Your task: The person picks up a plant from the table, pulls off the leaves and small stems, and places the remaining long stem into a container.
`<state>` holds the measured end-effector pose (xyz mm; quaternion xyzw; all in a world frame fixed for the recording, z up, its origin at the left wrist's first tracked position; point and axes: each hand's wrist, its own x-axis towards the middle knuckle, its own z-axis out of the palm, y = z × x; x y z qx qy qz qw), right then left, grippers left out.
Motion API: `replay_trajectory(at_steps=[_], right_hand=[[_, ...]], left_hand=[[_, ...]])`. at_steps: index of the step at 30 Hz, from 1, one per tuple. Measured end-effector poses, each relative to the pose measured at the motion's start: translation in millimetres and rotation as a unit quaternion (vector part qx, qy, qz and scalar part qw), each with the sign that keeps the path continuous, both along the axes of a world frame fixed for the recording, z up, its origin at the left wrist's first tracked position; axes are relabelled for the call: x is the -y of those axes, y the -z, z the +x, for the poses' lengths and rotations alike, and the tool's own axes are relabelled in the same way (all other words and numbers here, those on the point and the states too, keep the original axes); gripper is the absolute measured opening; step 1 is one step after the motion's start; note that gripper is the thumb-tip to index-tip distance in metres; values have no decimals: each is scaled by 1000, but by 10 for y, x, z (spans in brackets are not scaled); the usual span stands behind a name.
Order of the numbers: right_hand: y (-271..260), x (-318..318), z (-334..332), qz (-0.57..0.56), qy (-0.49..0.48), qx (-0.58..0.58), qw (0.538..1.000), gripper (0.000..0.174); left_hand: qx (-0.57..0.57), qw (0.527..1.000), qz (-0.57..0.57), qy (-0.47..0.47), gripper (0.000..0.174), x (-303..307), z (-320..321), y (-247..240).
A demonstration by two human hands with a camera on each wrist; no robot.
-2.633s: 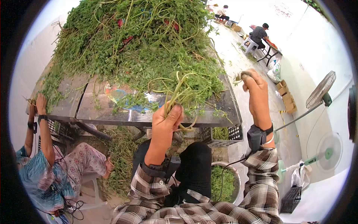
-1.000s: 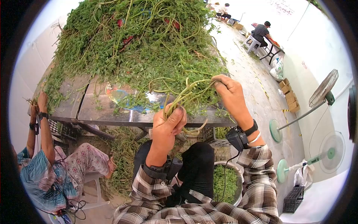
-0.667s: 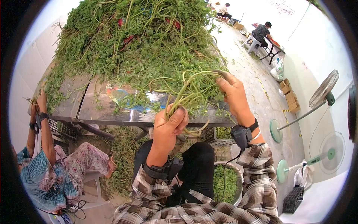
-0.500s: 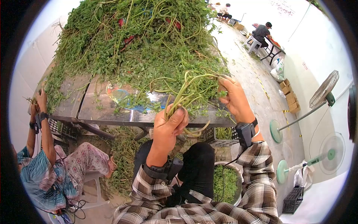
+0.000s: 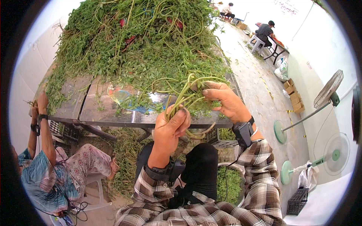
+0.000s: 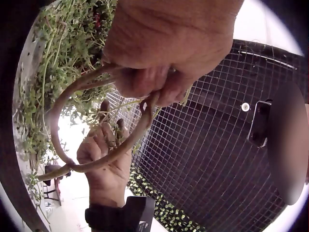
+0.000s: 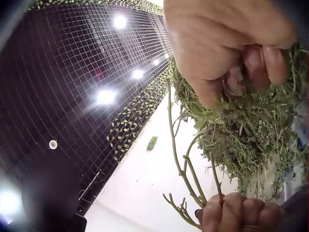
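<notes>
My left hand (image 5: pixel 170 127) grips a bunch of long green stems (image 5: pixel 185 89) just above the table's front edge. In the left wrist view a thick curved stem (image 6: pixel 102 160) loops out below the fist. Stripped-looking stem ends (image 7: pixel 185 180) stick up from that hand in the right wrist view. My right hand (image 5: pixel 229 101) is at the upper right of the bunch, its fingers curled around some leafy greens (image 7: pixel 216 115). Part of these greens is hidden by the fingers.
A big heap of leafy greens (image 5: pixel 132 41) covers the back of the dark table (image 5: pixel 98 107). Below are a black crate (image 5: pixel 225 143) and a basin of picked greens (image 5: pixel 229 184). Another person (image 5: pixel 45 177) sits at the left; fans (image 5: pixel 329 88) stand at the right.
My right hand came from the far right, pinched the stems' upper ends, and has now moved left and closer to the bunch. The left hand keeps its grip almost in place.
</notes>
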<state>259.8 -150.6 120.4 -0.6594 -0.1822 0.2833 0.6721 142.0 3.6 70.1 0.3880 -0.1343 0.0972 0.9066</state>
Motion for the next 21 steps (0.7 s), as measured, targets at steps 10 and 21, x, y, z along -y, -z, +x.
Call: replay_trajectory(at_steps=[10,21], right_hand=[[150,42,64,26,14,8,1000,20],[262,60,112,7,95,202,975,30]], left_hand=[[-35,999,-2,-30,19,8,-25,-93],[-37,999,6,-32,21,9,-21,-77]])
